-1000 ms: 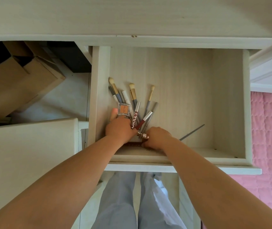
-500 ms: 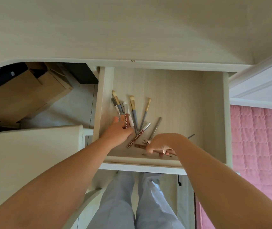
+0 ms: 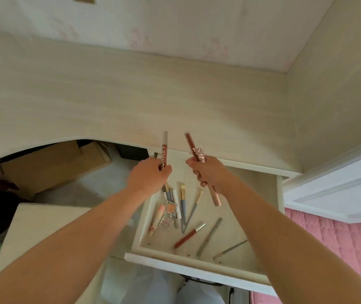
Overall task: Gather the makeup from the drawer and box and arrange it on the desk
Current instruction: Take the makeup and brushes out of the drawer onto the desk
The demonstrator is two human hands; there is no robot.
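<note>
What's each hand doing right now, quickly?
Left hand: grips a red lip gloss tube.
Right hand: grips a rose-gold butterfly tube.

Open drawer holds brushes; lip gloss.

Pale woodgrain desk; pink quilted bedspread.

Two hands, each gripping one stick; one open drawer.
</note>
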